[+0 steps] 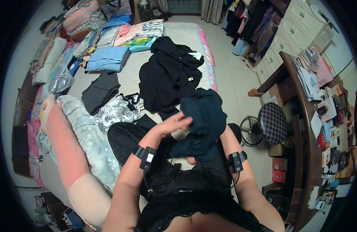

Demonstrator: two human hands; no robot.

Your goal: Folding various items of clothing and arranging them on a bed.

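Note:
A dark teal garment [204,113] is raised in front of my crossed legs, its lower part hanging to my lap. My right hand [224,132] goes up under its right side; only the wrist end shows and the fingers are covered by cloth. At its left edge, my left hand [179,120] is slightly blurred, with thumb and fingers apart and no cloth plainly between them. Just beyond lies a loose heap of black clothing [169,75] with a small pale label. To the left are a folded dark grey garment [101,91] and a grey-and-white patterned garment [119,113] with black straps.
Folded blue cloth [107,59] and stacks of folded clothes [138,32] line the bed's far left. A pink-and-beige long cushion [71,156] lies along my left. Right of the bed stand a checkered round stool [272,123] and a cluttered wooden desk [300,95].

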